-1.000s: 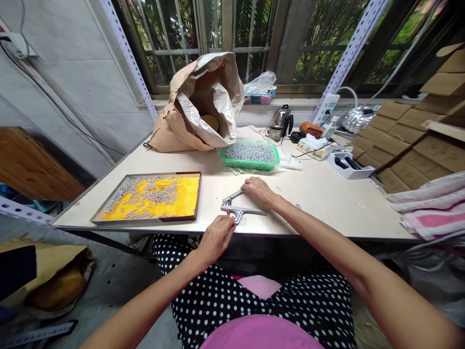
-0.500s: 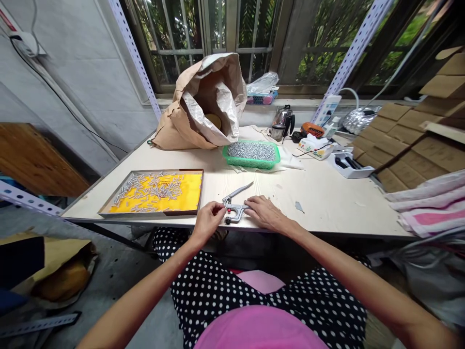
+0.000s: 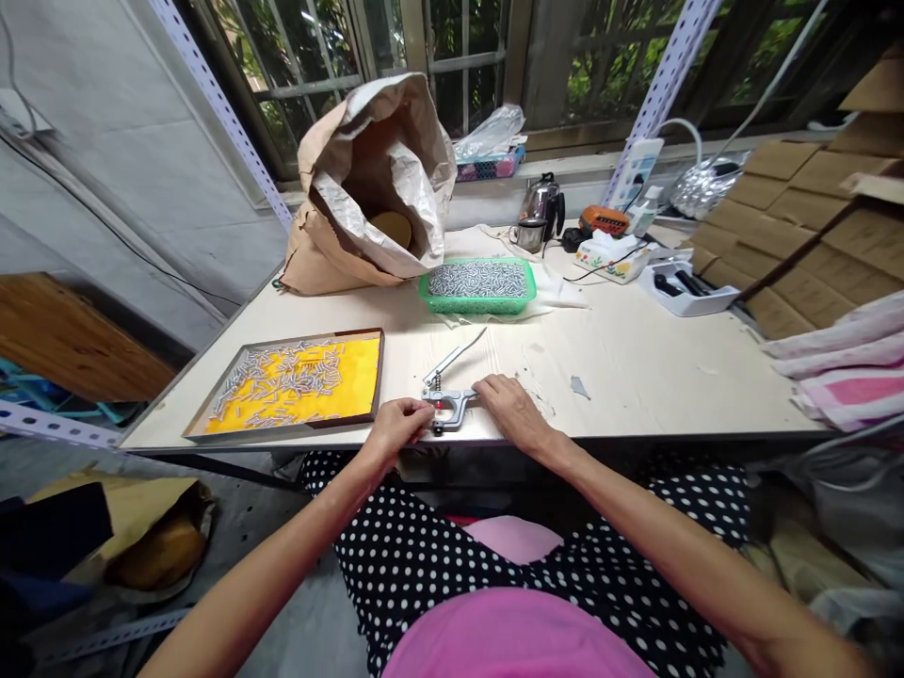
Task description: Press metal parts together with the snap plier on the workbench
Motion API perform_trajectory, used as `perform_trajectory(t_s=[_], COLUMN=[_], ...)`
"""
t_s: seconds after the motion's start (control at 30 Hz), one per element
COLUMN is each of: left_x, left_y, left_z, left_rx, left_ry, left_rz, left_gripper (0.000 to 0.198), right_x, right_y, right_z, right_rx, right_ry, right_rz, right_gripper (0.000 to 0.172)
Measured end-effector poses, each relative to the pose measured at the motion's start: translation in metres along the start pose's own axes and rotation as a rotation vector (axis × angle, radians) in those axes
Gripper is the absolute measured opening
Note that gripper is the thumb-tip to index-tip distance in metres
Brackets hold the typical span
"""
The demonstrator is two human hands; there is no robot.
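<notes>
Metal hand-press pliers (image 3: 458, 403) lie on the table near its front edge, their long upper handle raised and a red part in the jaw. My right hand (image 3: 514, 407) is closed around the end of the lower handle. Beside the jaw, my left hand (image 3: 399, 424) pinches with thumb and forefinger; whatever is between the fingertips is too small to make out. Left of it sits a shallow tray (image 3: 381, 377) with a yellow lining and many small silvery metal pieces (image 3: 311, 375). A green basket (image 3: 480, 305), full of similar pieces, stands behind the pliers.
A large open paper sack (image 3: 331, 250) leans at the back left. Along the back right stand a glass pot (image 3: 543, 200), a tissue box (image 3: 611, 262) and a white tray (image 3: 688, 299). Cardboard (image 3: 812, 226) is stacked at the right. A small grey scrap (image 3: 579, 387) lies on the table (image 3: 636, 377).
The camera view has shifted slightly. My left fingertips sit a little lower beside the jaw, and the upper handle appears steeper. My right hand stays on the lower handle.
</notes>
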State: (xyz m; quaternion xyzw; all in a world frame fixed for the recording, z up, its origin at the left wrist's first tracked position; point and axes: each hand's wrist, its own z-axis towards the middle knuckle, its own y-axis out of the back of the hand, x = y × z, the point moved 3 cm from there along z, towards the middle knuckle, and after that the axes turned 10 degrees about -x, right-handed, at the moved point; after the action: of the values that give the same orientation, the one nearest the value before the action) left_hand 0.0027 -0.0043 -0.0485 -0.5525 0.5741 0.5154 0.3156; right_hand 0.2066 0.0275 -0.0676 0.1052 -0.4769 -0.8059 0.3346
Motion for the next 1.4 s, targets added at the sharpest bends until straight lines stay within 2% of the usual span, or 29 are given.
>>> perform_trajectory(t_s=[0.13, 0.47, 0.7, 0.83, 0.97, 1.03, 1.13, 1.2, 1.3, 1.4], left_x=[0.0, 0.008, 0.003, -0.005, -0.013, -0.015, -0.015, -0.015, -0.016, -0.017], left_y=[0.0, 0.0, 0.0, -0.001, -0.002, -0.003, -0.004, -0.005, -0.005, -0.006], left_z=[0.0, -0.003, 0.004, 0.007, 0.008, 0.009, 0.01, 0.01, 0.009, 0.007], left_rx=[0.016, 0.059, 0.179, 0.232, 0.249, 0.255, 0.263, 0.263, 0.253, 0.228], left_ry=[0.104, 0.26, 0.326, 0.369, 0.403, 0.418, 0.424, 0.426, 0.431, 0.427], left_rz=[-0.07, 0.074, 0.175, 0.258, 0.316, 0.335, 0.366, 0.383, 0.398, 0.403], left_gripper=[0.029, 0.026, 0.024, 0.03, 0.034, 0.034, 0.034, 0.034, 0.034, 0.033], right_x=[0.001, 0.004, -0.001, -0.001, -0.007, -0.015, -0.031, -0.042, -0.052, -0.053], right_y=[0.005, 0.011, 0.003, 0.0, 0.006, 0.011, 0.013, 0.008, 0.0, -0.001], right_z=[0.0, 0.004, 0.005, 0.003, 0.004, 0.009, 0.027, 0.042, 0.062, 0.074], right_rx=[-0.016, -0.017, 0.045, 0.064, 0.164, 0.197, 0.267, 0.385, 0.545, 0.563], right_ry=[0.002, 0.071, 0.05, 0.006, -0.034, -0.005, 0.076, 0.118, 0.148, 0.158], right_rz=[-0.068, -0.139, -0.093, -0.054, 0.06, 0.166, 0.228, 0.207, 0.169, 0.12], right_gripper=[0.015, 0.018, 0.016, 0.015, 0.016, 0.029, 0.08, 0.103, 0.115, 0.114])
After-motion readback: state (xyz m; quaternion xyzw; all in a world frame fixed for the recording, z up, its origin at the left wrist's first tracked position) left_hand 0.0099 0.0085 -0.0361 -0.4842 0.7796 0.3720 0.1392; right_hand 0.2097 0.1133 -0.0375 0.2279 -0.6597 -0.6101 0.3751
